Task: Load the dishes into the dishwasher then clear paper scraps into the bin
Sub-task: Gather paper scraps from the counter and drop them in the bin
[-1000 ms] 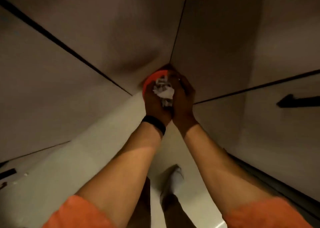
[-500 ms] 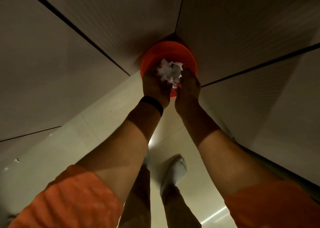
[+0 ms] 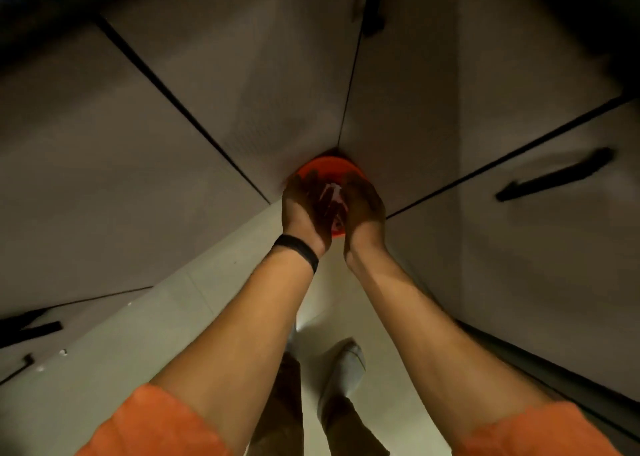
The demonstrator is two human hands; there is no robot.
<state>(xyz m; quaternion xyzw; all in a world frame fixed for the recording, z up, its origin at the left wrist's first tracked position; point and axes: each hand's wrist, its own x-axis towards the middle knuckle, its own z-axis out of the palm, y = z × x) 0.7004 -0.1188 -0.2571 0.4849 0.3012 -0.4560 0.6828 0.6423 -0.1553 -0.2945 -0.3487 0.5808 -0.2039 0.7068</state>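
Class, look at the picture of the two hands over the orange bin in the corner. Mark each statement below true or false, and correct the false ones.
1. The bin stands in the corner where two runs of cabinets meet. True.
2. Both hands are above the bin, close together. True: the left hand and the right hand are side by side over it.
3. The black wristband is on the right wrist. False: it is on the left wrist.
4. White paper scraps show between the hands. True.
5. The sleeves are blue. False: they are orange.
6. The person is barefoot. False: a light sock covers the visible foot.
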